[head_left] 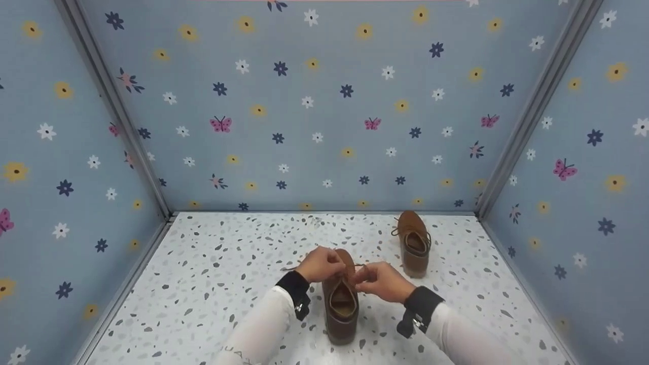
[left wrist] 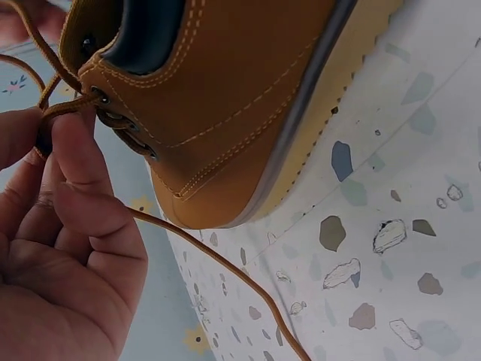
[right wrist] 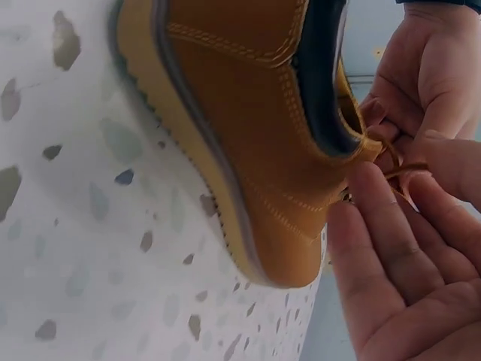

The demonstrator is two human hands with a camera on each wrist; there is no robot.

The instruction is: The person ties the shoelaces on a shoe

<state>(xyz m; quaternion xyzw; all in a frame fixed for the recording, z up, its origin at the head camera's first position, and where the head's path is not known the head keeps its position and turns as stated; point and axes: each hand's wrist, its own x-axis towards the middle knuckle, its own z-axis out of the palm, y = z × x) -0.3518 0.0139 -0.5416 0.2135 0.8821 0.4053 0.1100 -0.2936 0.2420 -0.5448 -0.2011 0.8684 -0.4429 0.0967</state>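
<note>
A brown lace-up shoe point(head_left: 340, 324) with a dark padded collar stands on the speckled tabletop, its toe pointing away from me. Both hands are at its lacing. My left hand point(head_left: 319, 264) pinches the brown shoelace point(left wrist: 214, 254) between thumb and fingertips beside the top eyelets, and a loose end trails down past the palm in the left wrist view. On the other side, my right hand point(head_left: 384, 281) pinches lace between thumb and forefinger, close against the shoe's upper. In the right wrist view, the lace point(right wrist: 406, 170) crosses in loops between the two hands.
A second brown shoe point(head_left: 416, 261) stands farther back to the right, its lace loops hanging at the sides. Blue flowered panels point(head_left: 324, 101) enclose the white speckled tabletop point(head_left: 203, 284) at the back, left and right, with grey metal posts point(head_left: 527, 111) at the corners.
</note>
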